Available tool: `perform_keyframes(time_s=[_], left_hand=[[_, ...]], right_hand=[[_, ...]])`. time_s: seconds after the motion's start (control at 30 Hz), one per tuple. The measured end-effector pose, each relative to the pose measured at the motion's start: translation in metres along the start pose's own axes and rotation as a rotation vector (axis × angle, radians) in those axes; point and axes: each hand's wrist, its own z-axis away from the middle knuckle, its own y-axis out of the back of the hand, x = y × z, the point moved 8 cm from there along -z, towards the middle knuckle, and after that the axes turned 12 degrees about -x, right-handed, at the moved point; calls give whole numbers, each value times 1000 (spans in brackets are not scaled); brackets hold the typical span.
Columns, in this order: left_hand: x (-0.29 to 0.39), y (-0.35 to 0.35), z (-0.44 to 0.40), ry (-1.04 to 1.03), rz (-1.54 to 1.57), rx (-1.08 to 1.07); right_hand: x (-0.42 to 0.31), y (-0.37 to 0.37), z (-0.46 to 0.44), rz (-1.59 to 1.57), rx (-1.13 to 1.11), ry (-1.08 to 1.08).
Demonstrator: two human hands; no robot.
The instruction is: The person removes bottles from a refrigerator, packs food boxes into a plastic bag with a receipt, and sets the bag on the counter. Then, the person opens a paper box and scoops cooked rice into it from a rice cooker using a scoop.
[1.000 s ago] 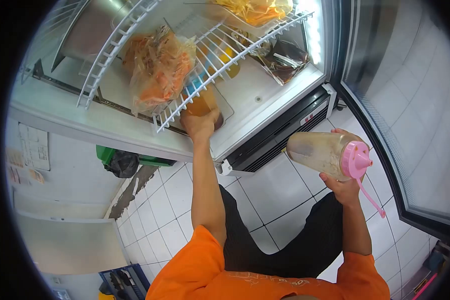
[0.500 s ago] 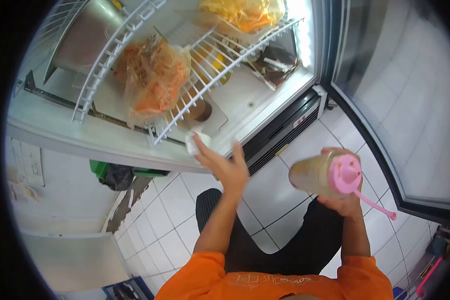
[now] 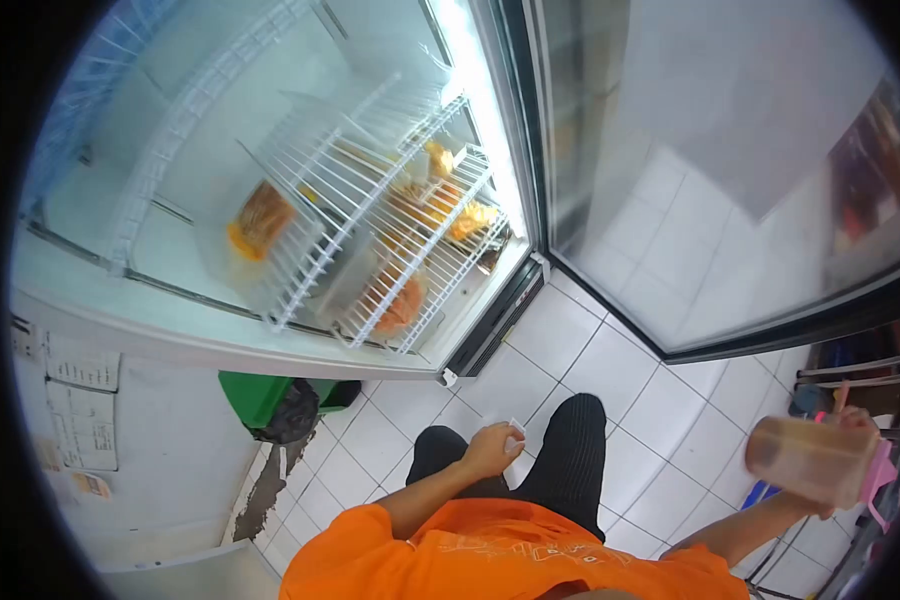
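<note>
My right hand (image 3: 854,419) is out at the far right, wrapped round a wide clear plastic bottle (image 3: 808,458) with a light brown content. The bottle lies tilted, with its pink lid (image 3: 878,474) facing right. In front of my body, above my knees, my left hand (image 3: 492,450) is closed on a small white thing (image 3: 515,436) that I cannot make out. Before me stands an open refrigerator with white wire shelves (image 3: 370,220); bagged orange food (image 3: 402,305) and a tub with brown and yellow content (image 3: 260,222) are inside.
The glass refrigerator door (image 3: 660,250) stands open on the right. A green bin (image 3: 253,398) with a black bag is at the left, by a wall with paper notes (image 3: 82,428). Metal racking (image 3: 885,365) stands at the right edge. White tiles (image 3: 630,400) cover the floor.
My left hand has drawn back from the refrigerator with the small white thing. My right hand has carried the bottle farther right. The view has risen, showing more upper shelves.
</note>
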Motion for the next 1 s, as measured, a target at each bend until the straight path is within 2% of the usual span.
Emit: perform_keyframes(time_s=[0.07, 0.13, 0.23, 0.33, 0.43, 0.5, 0.63, 0.77, 0.83, 1.0], left_hand=[[3, 13, 21, 75, 25, -56], [15, 36, 43, 217, 17, -123], [1, 60, 79, 376, -45, -135], [-20, 76, 118, 477, -49, -98], [-19, 92, 159, 508, -35, -1], [-15, 83, 175, 490, 19, -34], [28, 68, 180, 326, 66, -119], [82, 54, 166, 197, 112, -264], [110, 39, 151, -130, 36, -274], [193, 26, 147, -362, 42, -414]], right_hand=[[-33, 34, -47, 156, 119, 5], [-29, 49, -99, -31, -135, -32], [-3, 61, -145, -163, -82, -111], [11, 51, -160, -262, -19, -154], [11, 37, -162, -342, -12, -181], [3, 28, -153, -389, -15, -194], [-19, -7, -110, -526, -53, -226], [-53, -74, -55, -672, -177, -303], [-72, -119, -32, -695, -295, -435], [-131, -229, 17, -815, -541, -501]])
